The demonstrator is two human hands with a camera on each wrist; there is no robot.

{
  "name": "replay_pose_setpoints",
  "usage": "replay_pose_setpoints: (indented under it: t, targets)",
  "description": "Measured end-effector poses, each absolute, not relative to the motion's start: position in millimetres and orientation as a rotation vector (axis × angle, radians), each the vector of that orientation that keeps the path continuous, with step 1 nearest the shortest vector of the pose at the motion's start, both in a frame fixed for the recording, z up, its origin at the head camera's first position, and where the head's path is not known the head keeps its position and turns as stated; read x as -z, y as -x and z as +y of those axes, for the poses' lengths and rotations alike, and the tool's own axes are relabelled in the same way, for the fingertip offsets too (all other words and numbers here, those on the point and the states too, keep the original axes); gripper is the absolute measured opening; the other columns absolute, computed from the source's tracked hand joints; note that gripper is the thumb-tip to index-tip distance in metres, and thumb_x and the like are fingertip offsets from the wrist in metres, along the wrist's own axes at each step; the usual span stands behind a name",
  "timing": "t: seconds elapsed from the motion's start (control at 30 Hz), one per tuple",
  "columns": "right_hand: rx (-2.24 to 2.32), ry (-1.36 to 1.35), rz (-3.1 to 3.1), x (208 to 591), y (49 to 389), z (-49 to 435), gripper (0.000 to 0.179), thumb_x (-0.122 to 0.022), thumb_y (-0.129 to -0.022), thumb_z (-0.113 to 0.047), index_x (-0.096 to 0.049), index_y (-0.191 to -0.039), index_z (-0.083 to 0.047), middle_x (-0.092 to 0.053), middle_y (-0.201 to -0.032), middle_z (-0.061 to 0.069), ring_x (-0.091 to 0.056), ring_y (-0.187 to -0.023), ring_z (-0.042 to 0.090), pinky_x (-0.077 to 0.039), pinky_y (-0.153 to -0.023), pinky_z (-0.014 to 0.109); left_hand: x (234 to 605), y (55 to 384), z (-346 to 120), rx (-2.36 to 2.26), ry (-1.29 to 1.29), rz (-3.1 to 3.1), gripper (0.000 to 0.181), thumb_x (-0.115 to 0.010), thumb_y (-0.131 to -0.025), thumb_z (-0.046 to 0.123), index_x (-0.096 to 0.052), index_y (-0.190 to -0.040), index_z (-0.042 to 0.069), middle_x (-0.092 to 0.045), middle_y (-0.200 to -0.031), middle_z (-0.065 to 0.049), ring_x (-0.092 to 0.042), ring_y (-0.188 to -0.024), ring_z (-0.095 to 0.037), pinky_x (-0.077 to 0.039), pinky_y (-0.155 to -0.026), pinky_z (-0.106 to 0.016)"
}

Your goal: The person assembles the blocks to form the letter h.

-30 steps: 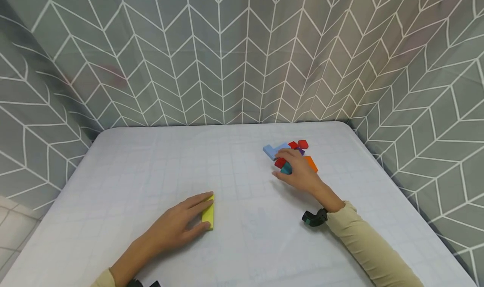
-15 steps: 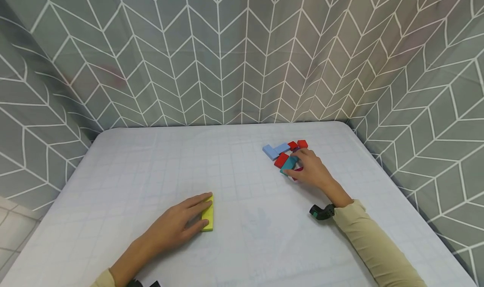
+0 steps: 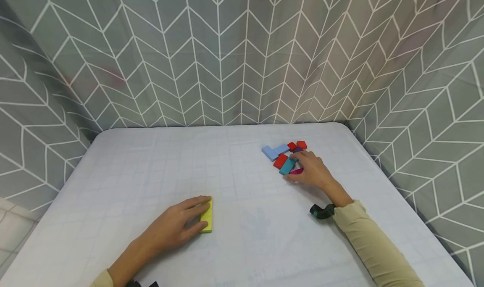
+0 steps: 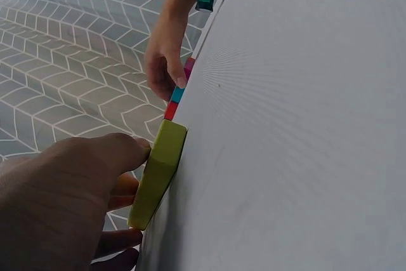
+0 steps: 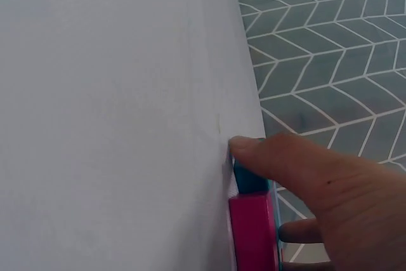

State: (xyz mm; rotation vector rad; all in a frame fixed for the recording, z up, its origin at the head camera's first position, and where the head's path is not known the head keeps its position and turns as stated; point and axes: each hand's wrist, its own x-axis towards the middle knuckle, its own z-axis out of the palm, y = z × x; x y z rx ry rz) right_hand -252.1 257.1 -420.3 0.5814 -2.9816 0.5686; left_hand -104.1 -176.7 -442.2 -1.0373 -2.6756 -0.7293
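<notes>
My left hand (image 3: 179, 222) holds a flat yellow block (image 3: 206, 220) lying on the table, thumb at its near end and fingertips at its far end. In the left wrist view, the same yellow block (image 4: 158, 172) shows its side face. At the back right, my right hand (image 3: 310, 169) reaches over a group of coloured blocks. Its thumb and index finger span the teal block (image 3: 288, 166), and the thumb covers part of that teal block (image 5: 250, 179) in the right wrist view. A magenta block (image 5: 252, 230) lies beside it, partly under the hand.
Two light blue blocks (image 3: 270, 153) touch at the left of the group, near a red block (image 3: 280, 161). Smaller red pieces (image 3: 301, 145) and a purple block (image 3: 298, 150) lie behind the right hand. The white tabletop (image 3: 189, 165) ends at a patterned grey curtain (image 3: 234, 60).
My right hand has drawn back toward the right, uncovering the teal and red blocks; the orange block is now hidden. Its thumb has lowered slightly lately. The left hand stays on the yellow block.
</notes>
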Motion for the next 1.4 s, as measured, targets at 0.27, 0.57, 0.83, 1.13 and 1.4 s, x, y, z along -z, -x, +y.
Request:
replay_pose_setpoints:
  t: [0.27, 0.57, 0.83, 1.13, 1.4]
  targets:
    - [-0.574, -0.558, -2.956, 423.0, 252.9, 254.0, 0.069, -0.09, -0.079, -0.041, -0.064, -0.13, -0.002, -0.066, -0.122, 0.021, -0.054, -0.118, 0.043, -0.042, -0.099, 0.068, 445.0, 104.7, -178.8, 0.744, 1.065, -2.623, 0.044, -0.08, -0.094, 0.027, -0.072, -0.131, 0.004, -0.06, -0.145, -0.004, -0.059, -0.131, -0.022, -0.053, -0.101, -0.044]
    - [-0.629, -0.543, -2.921, 424.8, 253.3, 258.7, 0.068, -0.091, -0.079, -0.039, -0.065, -0.129, -0.001, -0.064, -0.126, 0.024, -0.054, -0.119, 0.044, -0.042, -0.098, 0.07, 445.3, 105.2, -177.6, 0.698, 1.077, -2.58, 0.044, -0.081, -0.093, 0.027, -0.072, -0.131, 0.005, -0.061, -0.144, -0.005, -0.06, -0.129, -0.023, -0.054, -0.099, -0.044]
    - [-0.685, -0.505, -2.911, 423.2, 253.5, 258.2, 0.067, -0.09, -0.08, -0.036, -0.064, -0.132, -0.002, -0.059, -0.133, 0.028, -0.051, -0.123, 0.047, -0.041, -0.102, 0.071, 445.0, 104.1, -178.8, 0.689, 1.086, -2.578, 0.044, -0.08, -0.094, 0.026, -0.071, -0.131, 0.004, -0.06, -0.144, -0.006, -0.061, -0.128, -0.024, -0.055, -0.098, -0.045]
    - [-0.734, -0.479, -2.884, 421.2, 252.6, 256.5, 0.067, -0.089, -0.081, -0.035, -0.063, -0.133, -0.003, -0.057, -0.137, 0.028, -0.049, -0.125, 0.045, -0.05, -0.094, 0.067, 445.5, 103.0, -178.4, 0.672, 1.068, -2.578, 0.044, -0.081, -0.093, 0.029, -0.072, -0.129, 0.005, -0.061, -0.144, -0.005, -0.06, -0.13, -0.023, -0.055, -0.099, -0.044]
    - [-0.737, -0.53, -2.819, 419.2, 252.2, 255.3, 0.063, -0.09, -0.08, -0.032, -0.064, -0.129, 0.0, -0.063, -0.124, 0.026, -0.053, -0.114, 0.043, -0.047, -0.095, 0.067, 445.0, 102.9, -176.4, 0.665, 1.08, -2.552, 0.044, -0.082, -0.092, 0.029, -0.073, -0.128, 0.004, -0.062, -0.142, -0.007, -0.061, -0.127, -0.024, -0.056, -0.097, -0.045]
